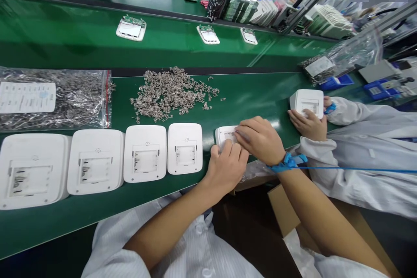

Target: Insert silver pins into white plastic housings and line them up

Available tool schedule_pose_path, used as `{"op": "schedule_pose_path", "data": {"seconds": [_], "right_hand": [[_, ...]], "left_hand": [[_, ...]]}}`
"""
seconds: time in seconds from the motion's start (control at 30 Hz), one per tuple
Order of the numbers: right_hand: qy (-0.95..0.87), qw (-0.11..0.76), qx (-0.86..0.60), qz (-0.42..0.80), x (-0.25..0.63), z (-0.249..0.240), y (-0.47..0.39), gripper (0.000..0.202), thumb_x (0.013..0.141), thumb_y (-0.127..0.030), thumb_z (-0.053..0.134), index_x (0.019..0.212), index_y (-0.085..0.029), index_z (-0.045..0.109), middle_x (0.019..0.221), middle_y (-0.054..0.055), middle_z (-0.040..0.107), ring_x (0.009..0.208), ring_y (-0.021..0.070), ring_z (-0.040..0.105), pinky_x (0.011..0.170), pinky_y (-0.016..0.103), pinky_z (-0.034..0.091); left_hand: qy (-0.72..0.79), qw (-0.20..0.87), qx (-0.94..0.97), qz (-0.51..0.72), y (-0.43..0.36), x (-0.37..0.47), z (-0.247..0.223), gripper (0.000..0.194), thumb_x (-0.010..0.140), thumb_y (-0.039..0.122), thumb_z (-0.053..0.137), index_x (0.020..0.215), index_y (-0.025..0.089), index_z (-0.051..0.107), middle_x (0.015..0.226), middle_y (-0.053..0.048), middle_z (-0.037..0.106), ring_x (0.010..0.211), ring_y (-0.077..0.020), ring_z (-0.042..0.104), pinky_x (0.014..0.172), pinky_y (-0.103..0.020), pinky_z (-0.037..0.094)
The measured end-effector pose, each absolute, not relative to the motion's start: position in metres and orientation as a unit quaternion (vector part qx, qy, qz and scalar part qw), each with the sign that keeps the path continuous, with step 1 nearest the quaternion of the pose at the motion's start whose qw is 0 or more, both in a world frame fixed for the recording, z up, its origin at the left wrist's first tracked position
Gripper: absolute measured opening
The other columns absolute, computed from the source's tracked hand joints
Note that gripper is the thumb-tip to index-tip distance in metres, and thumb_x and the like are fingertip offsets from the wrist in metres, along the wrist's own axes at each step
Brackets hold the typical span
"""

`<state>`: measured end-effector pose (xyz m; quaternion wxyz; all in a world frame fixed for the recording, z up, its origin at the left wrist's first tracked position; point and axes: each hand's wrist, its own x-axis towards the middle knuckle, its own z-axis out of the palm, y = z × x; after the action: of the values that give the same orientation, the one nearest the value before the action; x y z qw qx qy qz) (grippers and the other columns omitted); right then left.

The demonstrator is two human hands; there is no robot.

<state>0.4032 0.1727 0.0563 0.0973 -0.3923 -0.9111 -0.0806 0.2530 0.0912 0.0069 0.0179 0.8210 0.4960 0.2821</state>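
On the green table, a white plastic housing (221,134) lies under both my hands, its battery recess partly covered. My left hand (229,165) rests at its near edge, fingers curled. My right hand (262,140), with a blue wrist strap, reaches over its right side with fingers bent together; whatever small part they may hold is hidden. Left of my hands, several white housings stand in a row, the nearest one (185,148) with its recess facing up. Behind them is a heap of small metal clips (171,93).
A bag of metal parts (78,100) lies at the left. At the right a co-worker's hands hold a white housing (308,103). Beyond the table's raised edge, a green belt (169,43) carries units with circuit boards. Cardboard (283,210) is below the table.
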Motion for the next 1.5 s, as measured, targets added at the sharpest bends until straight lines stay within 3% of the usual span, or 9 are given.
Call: {"op": "schedule_pose_path", "data": {"seconds": [0.1, 0.47, 0.83, 0.97, 1.17, 1.3, 1.4, 1.5], "right_hand": [[-0.913, 0.08, -0.393, -0.082, 0.395, 0.057, 0.177, 0.022, 0.098, -0.028, 0.053, 0.087, -0.02, 0.07, 0.095, 0.01, 0.069, 0.083, 0.025, 0.053, 0.072, 0.041, 0.044], [-0.909, 0.075, -0.41, 0.012, 0.394, 0.062, 0.183, 0.01, 0.093, -0.022, 0.054, 0.096, -0.019, 0.064, 0.101, 0.012, 0.066, 0.093, 0.0274, 0.06, 0.082, 0.042, 0.05], [-0.907, 0.125, -0.402, 0.023, 0.394, 0.059, 0.179, 0.012, 0.091, -0.017, 0.054, 0.1, -0.019, 0.061, 0.102, 0.012, 0.065, 0.094, 0.0256, 0.061, 0.084, 0.039, 0.053], [-0.908, 0.107, -0.405, 0.008, 0.394, 0.054, 0.182, 0.011, 0.093, -0.022, 0.055, 0.099, -0.017, 0.063, 0.103, 0.013, 0.065, 0.095, 0.0273, 0.06, 0.086, 0.042, 0.051], [-0.904, 0.048, -0.418, -0.071, 0.384, 0.057, 0.179, 0.012, 0.093, -0.027, 0.06, 0.086, -0.017, 0.064, 0.091, 0.01, 0.066, 0.086, 0.0247, 0.057, 0.077, 0.037, 0.047], [-0.838, 0.102, -0.519, -0.132, 0.385, 0.056, 0.167, 0.022, 0.089, -0.036, 0.069, 0.095, -0.015, 0.062, 0.096, 0.01, 0.063, 0.09, 0.0255, 0.057, 0.078, 0.037, 0.047], [-0.777, 0.136, -0.591, -0.169, 0.388, 0.05, 0.157, 0.038, 0.082, -0.05, 0.075, 0.089, -0.017, 0.058, 0.089, 0.008, 0.06, 0.082, 0.0252, 0.056, 0.071, 0.036, 0.046], [-0.783, 0.131, -0.573, -0.202, 0.386, 0.048, 0.157, 0.043, 0.081, -0.057, 0.074, 0.083, -0.018, 0.055, 0.084, 0.007, 0.058, 0.077, 0.0238, 0.054, 0.068, 0.035, 0.043]], "left_hand": [[0.494, 0.027, 0.822, 0.281, 0.092, 0.252, 0.008, 0.011, 0.097, 0.024, 0.048, 0.098, 0.019, 0.058, 0.095, -0.008, 0.057, 0.097, -0.024, 0.052, 0.07, -0.042, 0.033], [0.489, 0.046, 0.82, 0.293, 0.094, 0.25, 0.006, 0.006, 0.094, 0.023, 0.052, 0.094, 0.019, 0.057, 0.093, -0.007, 0.056, 0.092, -0.0228, 0.05, 0.07, -0.042, 0.031], [0.491, 0.037, 0.817, 0.301, 0.094, 0.25, 0.004, 0.008, 0.095, 0.018, 0.048, 0.092, 0.018, 0.054, 0.089, -0.006, 0.055, 0.091, -0.0216, 0.049, 0.071, -0.041, 0.028], [0.498, 0.042, 0.814, 0.295, 0.094, 0.249, 0.006, 0.008, 0.097, 0.019, 0.047, 0.095, 0.018, 0.055, 0.093, -0.007, 0.057, 0.096, -0.0227, 0.05, 0.073, -0.041, 0.03], [0.512, 0.028, 0.802, 0.306, 0.092, 0.25, 0.009, 0.009, 0.091, 0.022, 0.059, 0.099, 0.018, 0.058, 0.095, -0.005, 0.06, 0.095, -0.0222, 0.054, 0.079, -0.044, 0.033], [0.544, -0.035, 0.773, 0.323, 0.1, 0.254, 0.004, 0.024, 0.089, 0.022, 0.062, 0.111, 0.016, 0.061, 0.094, -0.004, 0.063, 0.092, -0.022, 0.056, 0.079, -0.046, 0.035], [0.537, -0.091, 0.765, 0.342, 0.093, 0.258, -0.003, 0.038, 0.087, 0.024, 0.063, 0.123, 0.013, 0.059, 0.108, -0.01, 0.066, 0.099, -0.024, 0.058, 0.081, -0.046, 0.038], [0.49, -0.151, 0.775, 0.37, 0.077, 0.265, -0.013, 0.048, 0.081, 0.024, 0.068, 0.126, 0.011, 0.057, 0.12, -0.014, 0.065, 0.111, -0.0304, 0.059, 0.086, -0.047, 0.04]]}}
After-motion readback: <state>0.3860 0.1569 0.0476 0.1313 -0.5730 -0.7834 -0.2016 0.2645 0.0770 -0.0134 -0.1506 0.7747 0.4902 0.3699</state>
